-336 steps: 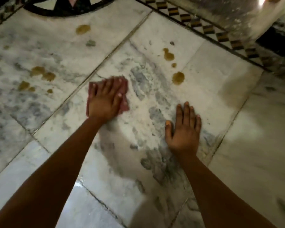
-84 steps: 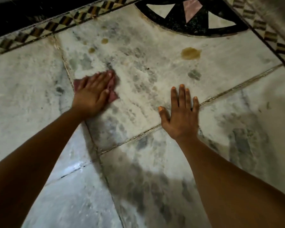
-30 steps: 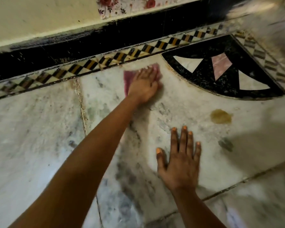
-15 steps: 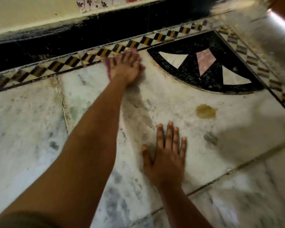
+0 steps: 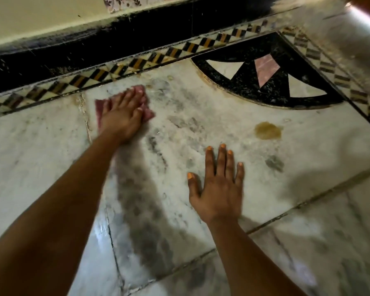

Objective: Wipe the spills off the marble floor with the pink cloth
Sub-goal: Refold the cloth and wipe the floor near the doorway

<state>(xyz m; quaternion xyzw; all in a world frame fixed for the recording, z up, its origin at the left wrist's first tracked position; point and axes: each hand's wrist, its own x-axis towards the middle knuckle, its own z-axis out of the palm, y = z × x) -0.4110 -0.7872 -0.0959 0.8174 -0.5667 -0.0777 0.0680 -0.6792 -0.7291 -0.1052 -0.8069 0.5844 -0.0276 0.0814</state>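
Down on a marble floor, a person presses the left hand flat on a pink cloth, fingers extended and close together, pinning it to the slab just short of the checkered border. The right hand rests palm-down on bare marble nearer the body, fingers slightly spread, thumb out, holding nothing. One brown spill lies well to the right of the cloth, beyond the right hand and below the black inlay. A grey patch near it may be veining rather than a stain. The risk from here looks to be smearing: a loaded cloth dragged across could spread the puddle into the grout joint, and the bracing palm could slip on wet stone.
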